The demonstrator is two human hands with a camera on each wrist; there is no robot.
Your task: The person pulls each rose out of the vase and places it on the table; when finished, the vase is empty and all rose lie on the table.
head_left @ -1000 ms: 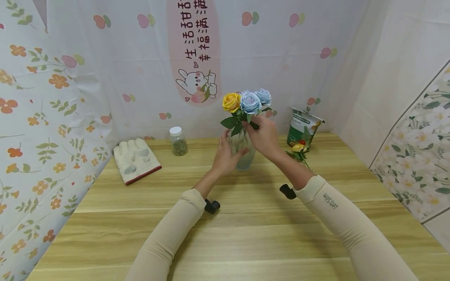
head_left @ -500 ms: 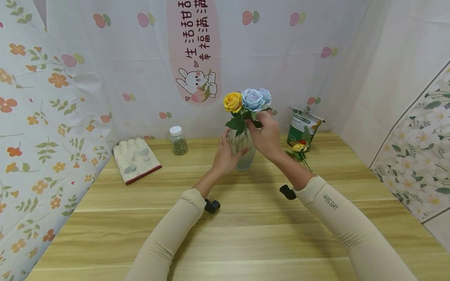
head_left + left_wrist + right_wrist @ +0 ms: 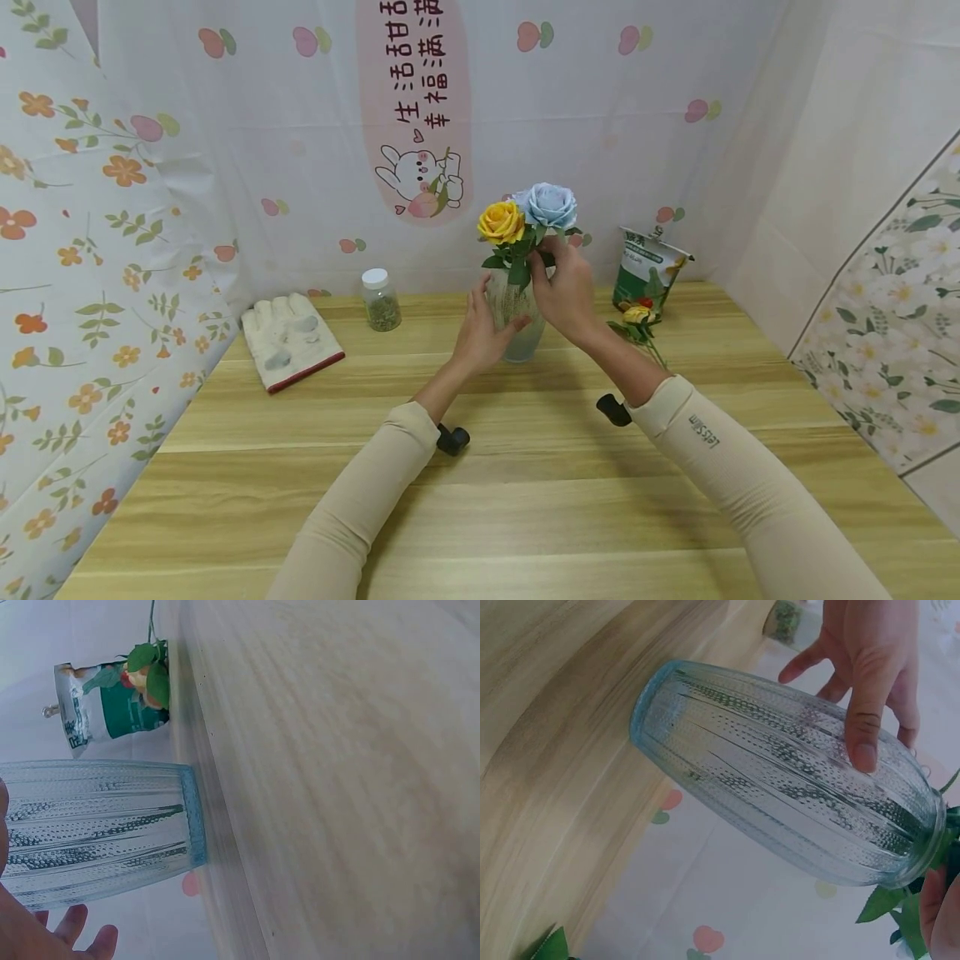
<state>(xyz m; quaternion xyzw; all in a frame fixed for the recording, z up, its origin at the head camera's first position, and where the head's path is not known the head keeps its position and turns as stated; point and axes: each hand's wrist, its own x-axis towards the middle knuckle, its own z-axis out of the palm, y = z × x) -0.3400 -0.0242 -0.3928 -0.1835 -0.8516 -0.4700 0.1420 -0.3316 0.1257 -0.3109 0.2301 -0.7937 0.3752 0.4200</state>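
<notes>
A ribbed glass vase [image 3: 522, 337] stands upright with a yellow rose [image 3: 501, 222] and pale blue roses [image 3: 551, 206] above its mouth. My left hand [image 3: 480, 335] holds the vase's side, thumb across the front, as the right wrist view shows with the vase [image 3: 780, 772] and the left hand [image 3: 874, 667]. At the mouth, my right hand [image 3: 566, 292] pinches the stems and leaves just under the blue blooms. The stems' lower ends are blurred through the patterned glass [image 3: 97, 832].
A white-lidded jar [image 3: 382, 302] and a cream glove [image 3: 291, 342] lie to the left at the back. Behind my right forearm are a green and white packet [image 3: 645, 271] and a loose yellow rose [image 3: 637, 315]. A patterned cloth hangs behind the wooden table [image 3: 495, 517].
The blue roses have turned and shifted in my right fingers, one bloom now largely covering the other. The yellow rose has moved slightly right. My left hand stays on the vase.
</notes>
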